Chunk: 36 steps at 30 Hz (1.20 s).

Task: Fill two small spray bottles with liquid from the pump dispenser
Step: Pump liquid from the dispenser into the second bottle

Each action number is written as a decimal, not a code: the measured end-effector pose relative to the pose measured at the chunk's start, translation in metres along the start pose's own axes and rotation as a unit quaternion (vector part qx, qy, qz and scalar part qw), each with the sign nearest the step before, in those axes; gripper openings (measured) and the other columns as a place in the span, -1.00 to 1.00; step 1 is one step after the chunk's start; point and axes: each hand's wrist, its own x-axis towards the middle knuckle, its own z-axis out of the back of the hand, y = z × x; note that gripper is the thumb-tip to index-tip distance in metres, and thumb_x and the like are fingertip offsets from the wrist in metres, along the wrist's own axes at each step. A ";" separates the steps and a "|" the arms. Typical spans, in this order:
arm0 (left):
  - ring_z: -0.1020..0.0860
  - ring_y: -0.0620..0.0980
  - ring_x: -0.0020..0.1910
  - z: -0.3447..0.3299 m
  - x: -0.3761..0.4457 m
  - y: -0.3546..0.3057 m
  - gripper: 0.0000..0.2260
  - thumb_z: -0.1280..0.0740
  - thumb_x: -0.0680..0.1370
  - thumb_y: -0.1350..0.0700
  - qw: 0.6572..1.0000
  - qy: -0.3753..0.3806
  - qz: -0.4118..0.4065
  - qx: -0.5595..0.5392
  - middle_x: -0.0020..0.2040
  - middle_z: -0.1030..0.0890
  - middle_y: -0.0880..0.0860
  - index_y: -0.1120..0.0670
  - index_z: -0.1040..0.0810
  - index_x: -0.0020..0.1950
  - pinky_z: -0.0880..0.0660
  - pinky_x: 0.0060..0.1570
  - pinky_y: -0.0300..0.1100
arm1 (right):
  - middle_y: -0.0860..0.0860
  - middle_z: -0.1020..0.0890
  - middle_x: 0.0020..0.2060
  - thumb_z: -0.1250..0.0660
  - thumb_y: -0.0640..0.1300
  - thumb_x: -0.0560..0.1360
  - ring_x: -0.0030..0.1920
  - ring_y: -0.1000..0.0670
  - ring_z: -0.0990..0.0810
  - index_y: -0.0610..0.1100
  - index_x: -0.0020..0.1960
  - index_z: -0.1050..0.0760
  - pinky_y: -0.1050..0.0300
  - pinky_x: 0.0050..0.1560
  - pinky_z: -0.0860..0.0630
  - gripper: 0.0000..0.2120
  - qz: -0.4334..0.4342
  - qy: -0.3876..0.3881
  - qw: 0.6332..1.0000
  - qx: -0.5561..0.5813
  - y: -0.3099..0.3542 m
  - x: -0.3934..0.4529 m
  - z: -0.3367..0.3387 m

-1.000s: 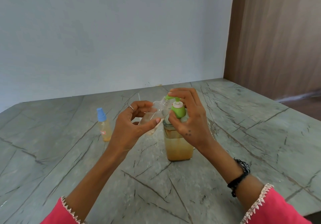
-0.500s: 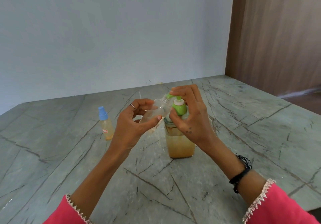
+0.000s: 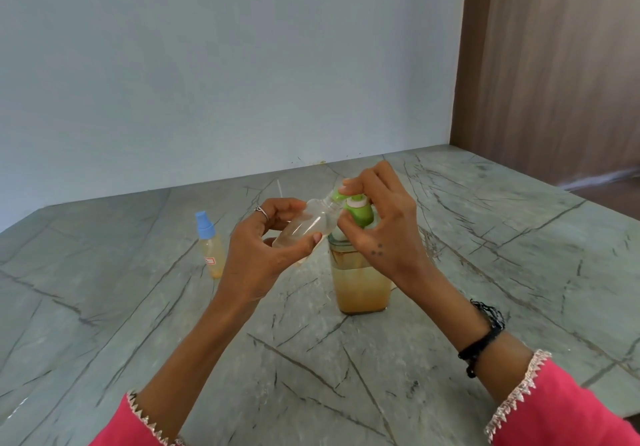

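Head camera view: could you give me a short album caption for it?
Left hand tilts a clear bottle to the green pump under the right hand; a blue-capped bottle waits.

One view only — a head-worn, wide-angle camera looking forward and down from close above the person's forearms. It faces across the marble table [image 3: 519, 272] toward the pale wall [image 3: 225, 64] — a wooden panel [image 3: 554, 64] at right.

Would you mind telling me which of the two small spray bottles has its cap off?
The clear bottle held tilted in the left hand, its open neck at the green pump spout. The other bottle stands on the table with its blue cap on.
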 end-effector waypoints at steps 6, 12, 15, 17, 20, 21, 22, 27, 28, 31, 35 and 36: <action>-0.56 -0.24 -0.13 -0.001 0.003 -0.003 -0.69 -0.46 0.24 0.04 1.000 -0.003 0.007 -0.014 -0.09 -0.63 -0.05 -0.11 -0.54 -0.05 -0.52 -0.26 -0.35 | -0.08 -0.46 0.03 -0.37 -0.33 0.34 -0.11 0.07 -0.47 -0.17 0.11 -0.42 0.14 -0.21 -0.50 -0.64 0.004 0.025 1.000 0.011 0.000 -0.004 0.002; -0.57 -0.24 -0.13 0.000 0.004 -0.002 -0.64 -0.48 0.18 -0.08 1.000 0.001 0.004 -0.020 -0.09 -0.63 -0.06 -0.14 -0.54 -0.06 -0.53 -0.26 -0.34 | -0.07 -0.46 0.01 -0.38 -0.35 0.33 -0.11 0.09 -0.48 -0.16 0.09 -0.42 0.22 -0.21 -0.49 -0.63 0.014 0.010 1.000 0.010 0.000 -0.003 0.002; -0.57 -0.23 -0.13 -0.001 0.003 0.000 -0.65 -0.47 0.17 -0.11 1.000 0.001 0.008 -0.016 -0.10 -0.63 -0.06 -0.15 -0.55 -0.08 -0.53 -0.27 -0.34 | -0.02 -0.42 -0.08 -0.39 -0.37 0.29 -0.17 0.21 -0.44 -0.24 -0.01 -0.48 0.40 -0.26 -0.43 -0.72 0.013 -0.005 1.000 -0.003 0.000 0.001 0.001; -0.56 -0.23 -0.13 -0.002 0.002 0.001 -0.66 -0.47 0.17 -0.11 1.000 0.001 0.010 -0.017 -0.11 -0.63 -0.07 -0.15 -0.55 -0.09 -0.51 -0.28 -0.36 | 0.02 -0.40 -0.10 -0.39 -0.38 0.28 -0.17 0.31 -0.41 -0.26 -0.06 -0.50 0.49 -0.25 -0.37 -0.76 0.002 -0.008 1.000 -0.007 0.001 0.001 0.000; -0.57 -0.20 -0.11 -0.001 0.002 0.001 -0.64 -0.43 0.16 -0.16 1.000 0.004 0.011 -0.012 -0.09 -0.63 -0.07 -0.15 -0.55 -0.08 -0.53 -0.25 -0.32 | 0.02 -0.40 -0.10 -0.39 -0.38 0.28 -0.17 0.30 -0.42 -0.26 -0.05 -0.50 0.48 -0.26 -0.38 -0.75 -0.007 -0.009 1.000 -0.003 0.001 0.000 0.000; -0.57 -0.18 -0.10 -0.001 0.002 0.001 -0.65 -0.43 0.16 -0.16 1.000 0.004 0.013 -0.011 -0.09 -0.64 -0.07 -0.16 -0.55 -0.09 -0.54 -0.23 -0.29 | 0.01 -0.41 -0.10 -0.38 -0.36 0.29 -0.18 0.25 -0.43 -0.25 -0.04 -0.50 0.42 -0.28 -0.41 -0.75 -0.005 -0.007 1.000 -0.002 0.002 0.000 0.000; -0.57 -0.16 -0.08 -0.001 0.002 0.000 -0.65 -0.43 0.16 -0.17 1.000 0.004 0.014 -0.011 -0.09 -0.64 -0.07 -0.17 -0.55 -0.09 -0.54 -0.20 -0.27 | -0.02 -0.43 -0.09 -0.37 -0.34 0.31 -0.19 0.19 -0.45 -0.25 -0.01 -0.49 0.33 -0.30 -0.45 -0.74 -0.001 -0.003 1.000 -0.002 0.002 -0.001 0.001; -0.57 -0.11 -0.06 -0.001 0.003 0.000 -0.63 -0.43 0.15 -0.16 1.000 0.004 0.012 -0.016 -0.08 -0.64 -0.07 -0.15 -0.55 -0.08 -0.56 -0.15 -0.17 | -0.09 -0.45 0.04 -0.33 -0.28 0.35 -0.15 0.04 -0.48 -0.20 0.11 -0.42 0.08 -0.27 -0.50 -0.67 0.017 0.016 1.000 -0.002 0.003 -0.005 0.002; -0.57 -0.15 -0.08 -0.001 0.004 0.000 -0.63 -0.43 0.15 -0.16 1.000 0.004 0.012 -0.016 -0.10 -0.64 -0.09 -0.16 -0.55 -0.08 -0.56 -0.16 -0.19 | -0.09 -0.45 0.05 -0.34 -0.29 0.35 -0.13 0.03 -0.48 -0.19 0.12 -0.42 0.08 -0.26 -0.50 -0.65 0.017 0.019 1.000 -0.001 0.003 -0.005 0.002; -0.56 -0.22 -0.11 0.000 0.005 0.001 -0.64 -0.43 0.14 -0.17 1.000 0.004 0.012 -0.012 -0.13 -0.63 -0.15 -0.18 -0.54 -0.09 -0.57 -0.17 -0.22 | -0.10 -0.46 0.06 -0.37 -0.33 0.35 -0.10 0.04 -0.49 -0.21 0.13 -0.44 0.09 -0.22 -0.51 -0.64 0.016 0.017 1.000 -0.002 0.002 -0.004 0.002; -0.54 -0.26 -0.15 -0.001 0.005 0.001 -0.71 -0.46 0.23 -0.02 1.000 0.005 0.009 -0.011 -0.17 -0.63 -0.21 -0.15 -0.53 -0.09 -0.55 -0.21 -0.29 | -0.02 -0.44 -0.07 -0.37 -0.35 0.30 -0.16 0.20 -0.45 -0.25 -0.01 -0.50 0.36 -0.25 -0.45 -0.74 0.007 -0.002 1.000 -0.012 0.003 0.000 0.001; -0.54 -0.29 -0.16 -0.001 0.005 0.002 -0.73 -0.45 0.24 0.00 1.000 0.005 0.009 -0.009 -0.19 -0.62 -0.24 -0.15 -0.53 -0.10 -0.54 -0.23 -0.33 | 0.02 -0.41 -0.11 -0.36 -0.35 0.29 -0.19 0.25 -0.43 -0.25 -0.07 -0.50 0.42 -0.27 -0.41 -0.78 0.004 -0.003 1.000 -0.016 0.003 0.002 0.001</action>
